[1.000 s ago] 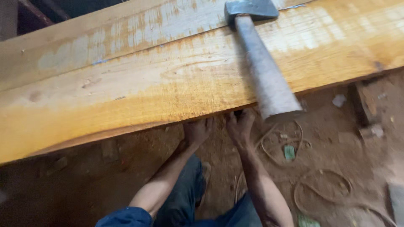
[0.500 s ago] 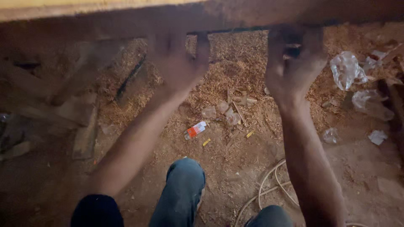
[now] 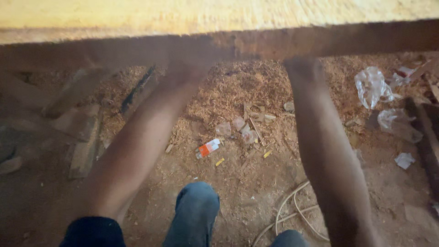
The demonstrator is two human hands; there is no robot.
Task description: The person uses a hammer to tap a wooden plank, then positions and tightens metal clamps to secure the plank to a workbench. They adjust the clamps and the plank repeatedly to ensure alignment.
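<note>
Plank [image 3: 219, 18] spans top of view, pale face up, dark near edge toward us. Our left hand [image 3: 190, 68] and right hand [image 3: 304, 68] reach up to that edge from below, well apart, likely to share weight evenly. Both blurred; we cannot tell whether fingers curl under plank or lie flat against it. Forearms rise steeply, so we stand close. Below: floor [image 3: 219, 201] under sawdust, small orange-white wrapper [image 3: 208, 148], crumpled clear plastic [image 3: 372, 87], looped cord [image 3: 292, 210], wood scraps [image 3: 82, 132] at left.
</note>
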